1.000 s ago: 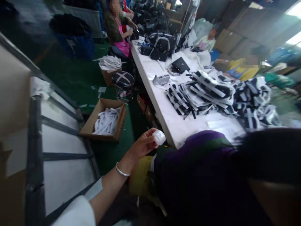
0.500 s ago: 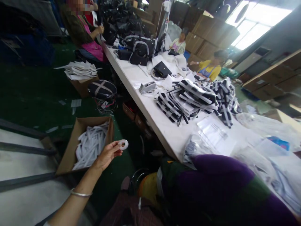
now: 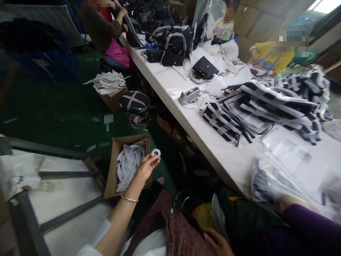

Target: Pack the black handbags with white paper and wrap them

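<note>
My left hand (image 3: 146, 168) is closed in a pinch on a small white roll of tape (image 3: 156, 153), thumb and fingertips at its rim. The roll is held up above the right edge of an open cardboard box (image 3: 112, 170), in which white strips (image 3: 130, 165) lie in a heap. My right hand (image 3: 220, 243) shows only partly at the bottom edge, against the brown checked apron (image 3: 178, 231). Its visible fingers look stretched out and nothing shows in them; the rest is cut off by the frame.
A long white table (image 3: 170, 80) bears black handbags (image 3: 173, 49) and black-and-white checked pieces (image 3: 277, 99). Close on my right, a person's purple sleeve (image 3: 314, 227) reaches onto plastic-wrapped pieces (image 3: 269, 181). A stool (image 3: 135, 102), a box of paper (image 3: 110, 85) and a metal-framed rack (image 3: 64, 174) stand leftward.
The view has shifted, so the table appears farther right. My left hand still pinches the roll. My right hand has come into view, and the neighbour's hand now shows at the wrapped pieces.
</note>
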{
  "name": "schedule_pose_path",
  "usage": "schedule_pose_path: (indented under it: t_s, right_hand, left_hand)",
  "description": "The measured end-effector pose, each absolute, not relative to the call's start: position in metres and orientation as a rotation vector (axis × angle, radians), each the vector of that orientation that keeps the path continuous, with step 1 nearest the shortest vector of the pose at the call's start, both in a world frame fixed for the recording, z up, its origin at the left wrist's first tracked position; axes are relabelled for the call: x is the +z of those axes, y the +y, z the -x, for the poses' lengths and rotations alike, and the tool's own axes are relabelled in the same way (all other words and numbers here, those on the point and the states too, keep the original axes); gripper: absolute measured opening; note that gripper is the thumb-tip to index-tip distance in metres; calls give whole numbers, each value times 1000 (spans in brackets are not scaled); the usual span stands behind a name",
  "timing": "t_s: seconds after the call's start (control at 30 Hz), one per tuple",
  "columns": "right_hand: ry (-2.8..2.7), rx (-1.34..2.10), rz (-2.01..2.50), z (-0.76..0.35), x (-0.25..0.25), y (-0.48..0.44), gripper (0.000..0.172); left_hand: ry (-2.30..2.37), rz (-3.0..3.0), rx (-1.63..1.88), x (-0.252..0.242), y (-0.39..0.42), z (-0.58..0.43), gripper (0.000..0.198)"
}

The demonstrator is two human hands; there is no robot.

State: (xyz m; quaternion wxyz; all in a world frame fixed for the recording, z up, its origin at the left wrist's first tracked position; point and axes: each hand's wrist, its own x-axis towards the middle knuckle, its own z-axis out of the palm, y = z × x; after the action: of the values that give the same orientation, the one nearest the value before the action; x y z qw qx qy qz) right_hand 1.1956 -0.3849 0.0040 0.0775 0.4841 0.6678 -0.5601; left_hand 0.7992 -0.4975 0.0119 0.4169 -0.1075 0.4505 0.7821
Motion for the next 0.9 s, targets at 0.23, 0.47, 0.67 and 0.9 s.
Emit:
schedule_pose_path:
  t_s: [0.23,0.47,0.67,0.9]
  right_hand:
    - [2104,-1819,-1414,-1059,75,-335,59]
    - [1797,-2282,-1594,-1033,64,-313,78]
    - [1829,-2445,-1543,-1018,49,-275,54]
    - [1895,-2348,-1553,-975,47,-230,53]
  left_hand:
    - [1154,-78,1701,44,-482,-772,46]
    - [1191,-424,1393,51,-403,-814,48]
    - [1298,-662,1177,55,-346,-845,39]
    - [1543,-1080,906,41,-322,-798,48]
